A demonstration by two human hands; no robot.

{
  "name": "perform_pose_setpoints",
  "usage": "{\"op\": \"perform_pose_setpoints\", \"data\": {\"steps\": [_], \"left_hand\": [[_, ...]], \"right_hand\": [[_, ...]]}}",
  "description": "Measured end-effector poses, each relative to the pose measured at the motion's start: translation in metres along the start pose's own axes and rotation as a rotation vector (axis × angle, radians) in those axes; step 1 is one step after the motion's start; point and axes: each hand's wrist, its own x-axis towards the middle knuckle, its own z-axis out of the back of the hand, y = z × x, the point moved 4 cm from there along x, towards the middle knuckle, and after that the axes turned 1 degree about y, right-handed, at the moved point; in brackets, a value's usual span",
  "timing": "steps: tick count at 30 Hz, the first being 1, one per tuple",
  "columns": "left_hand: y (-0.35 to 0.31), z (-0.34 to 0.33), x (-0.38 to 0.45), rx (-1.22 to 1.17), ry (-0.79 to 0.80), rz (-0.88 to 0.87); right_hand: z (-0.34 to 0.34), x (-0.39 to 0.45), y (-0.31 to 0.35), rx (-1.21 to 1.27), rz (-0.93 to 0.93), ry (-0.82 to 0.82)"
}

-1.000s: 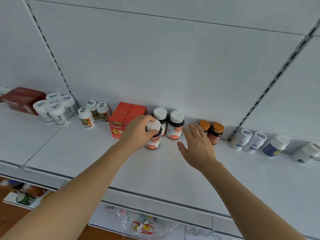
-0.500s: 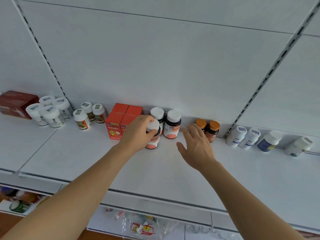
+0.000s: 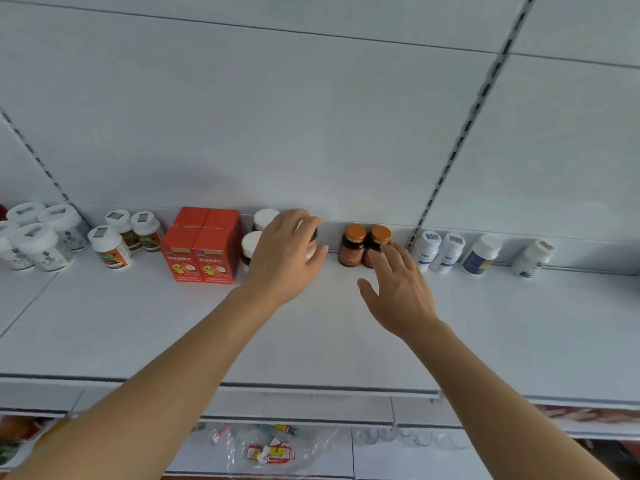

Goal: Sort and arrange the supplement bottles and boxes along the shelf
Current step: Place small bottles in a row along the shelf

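The left hand [image 3: 285, 252] curls over a dark white-capped bottle [image 3: 311, 237] right of red boxes [image 3: 202, 249] printed with unreadably small Chinese characters. The right hand [image 3: 398, 292] hovers, fingers spread, near two orange-capped bottles [image 3: 363, 244].

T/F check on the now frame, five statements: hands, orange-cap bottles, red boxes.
1. The left hand is over the dark white-capped bottles. True.
2. The right hand grips an orange-capped bottle. False: its fingers are spread, holding nothing.
3. Two orange-capped bottles stand side by side at the back wall. True.
4. The red boxes lie right of the orange-capped bottles. False: they stand to the left.
5. The shelf holds only boxes. False: mostly bottles.
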Motion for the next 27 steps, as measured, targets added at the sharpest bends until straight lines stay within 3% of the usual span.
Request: {"op": "perform_pose_setpoints", "data": {"steps": [8, 21, 27], "left_hand": [[-0.119, -0.057, 0.025, -0.071, 0.088, -0.171], [-0.387, -0.177, 0.051, -0.228, 0.271, -0.238], [-0.473, -0.226, 0.082, -0.287, 0.337, -0.309]], "right_hand": [[0.047, -0.062, -0.104, -0.033, -0.175, -0.056], [0.135, -0.206, -0.342, -0.097, -0.449, -0.035], [0.152, -0.237, -0.428, -0.089, -0.561, -0.027]]}}
